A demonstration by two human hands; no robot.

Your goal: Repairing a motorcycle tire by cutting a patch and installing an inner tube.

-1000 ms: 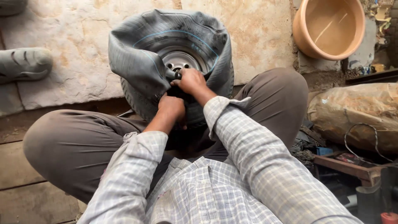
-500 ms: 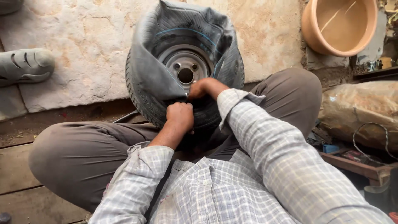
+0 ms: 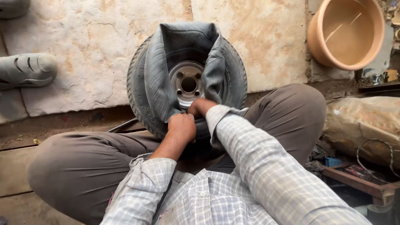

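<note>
A small black tyre (image 3: 137, 96) on a grey metal rim (image 3: 188, 84) stands upright between my knees. A limp grey inner tube (image 3: 166, 71) hangs out of it, draped over the top and down both sides of the rim. My left hand (image 3: 181, 127) is clenched on the lower left fold of the tube at the tyre's bottom edge. My right hand (image 3: 200, 106) presses into the tube just below the rim's hub; its fingers are partly hidden in the rubber.
I sit on a wooden platform (image 3: 12, 175) against stone slabs (image 3: 91, 46). A grey sandal (image 3: 27, 70) lies at the left. A tan plastic basin (image 3: 348, 31) leans at the upper right. A plastic-wrapped bundle (image 3: 362, 125) and wire sit at the right.
The tube covered most of the rim one second ago; now it is pulled apart and the rim shows. Both hands have dropped from the hub to the tyre's lower edge.
</note>
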